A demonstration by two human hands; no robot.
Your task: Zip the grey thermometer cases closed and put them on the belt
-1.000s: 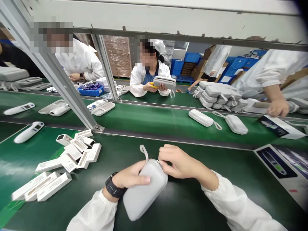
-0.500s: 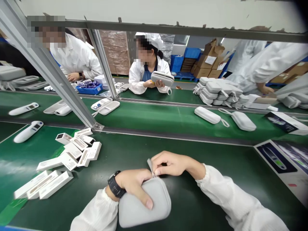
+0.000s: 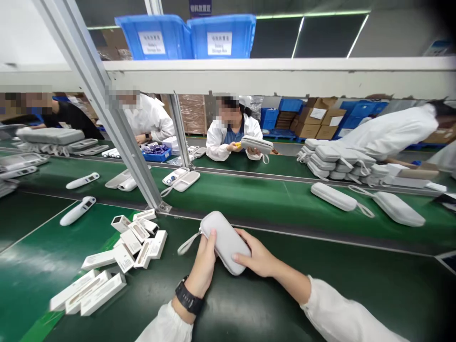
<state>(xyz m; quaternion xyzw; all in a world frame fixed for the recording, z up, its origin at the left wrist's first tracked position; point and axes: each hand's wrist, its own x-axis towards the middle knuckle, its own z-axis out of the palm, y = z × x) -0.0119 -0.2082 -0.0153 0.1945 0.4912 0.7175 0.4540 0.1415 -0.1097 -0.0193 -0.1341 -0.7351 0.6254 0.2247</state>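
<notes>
Both my hands hold a light grey zip case (image 3: 223, 240) tilted above the dark green work surface (image 3: 171, 294). My left hand (image 3: 204, 261) grips its left side, thumb on top, with a black watch on the wrist. At the lower right end of the case, my right hand (image 3: 257, 254) is closed round the edge, thumb on its face. A grey wrist strap (image 3: 188, 243) hangs from the upper left corner. The case looks closed, and its contents are hidden. Left of my hands lie several small white boxes (image 3: 131, 242) in a loose pile.
Past a metal rail runs a green conveyor (image 3: 242, 194) carrying closed grey cases (image 3: 333, 196), an opened case (image 3: 181, 179) and a white thermometer (image 3: 82, 180). A slanted metal post (image 3: 117, 123) rises at left. Opposite, a person (image 3: 233, 128) holds another case. Blue bins (image 3: 221, 38) stand on the overhead shelf.
The case has been lifted and turned, away from me. My right hand has left the zip end and now grips the case's side. The view has tilted up, showing the overhead shelf.
</notes>
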